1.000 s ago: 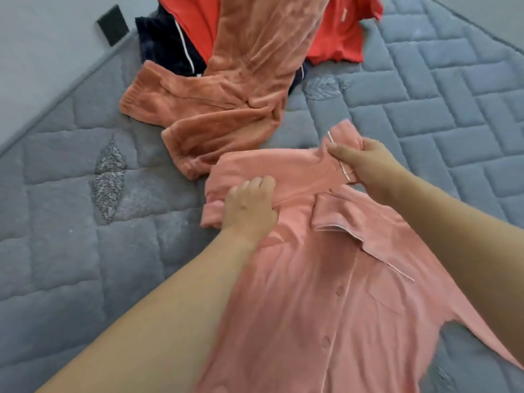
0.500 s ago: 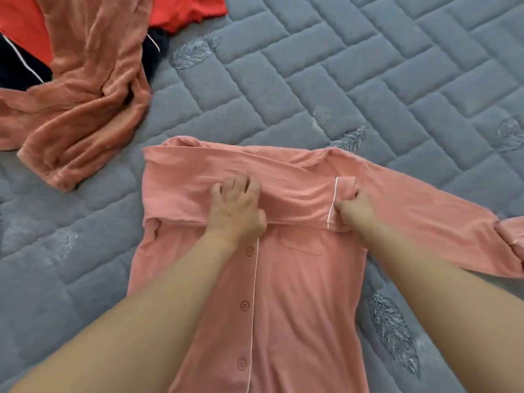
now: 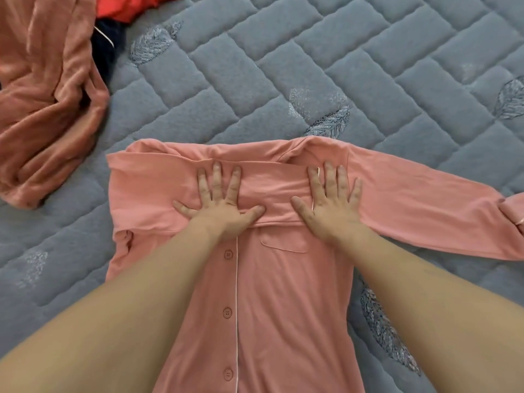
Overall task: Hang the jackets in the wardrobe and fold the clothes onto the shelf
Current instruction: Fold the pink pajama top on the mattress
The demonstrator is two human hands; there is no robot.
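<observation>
From my feed, nearest the camera the pink button-up shirt lies front-up on the grey quilted mattress, its white-piped placket and three buttons running down the middle, a chest pocket just right of it. I can read no label or writing anywhere on it. Above that, the left hand lies flat with fingers spread on the sleeve folded across the chest, gripping nothing. The right hand does the same just beside it, palm down and splayed. The other sleeve stretches out to the right. Farther left lies a rumpled brown fleece garment, with red clothing and a dark navy piece beyond it
</observation>
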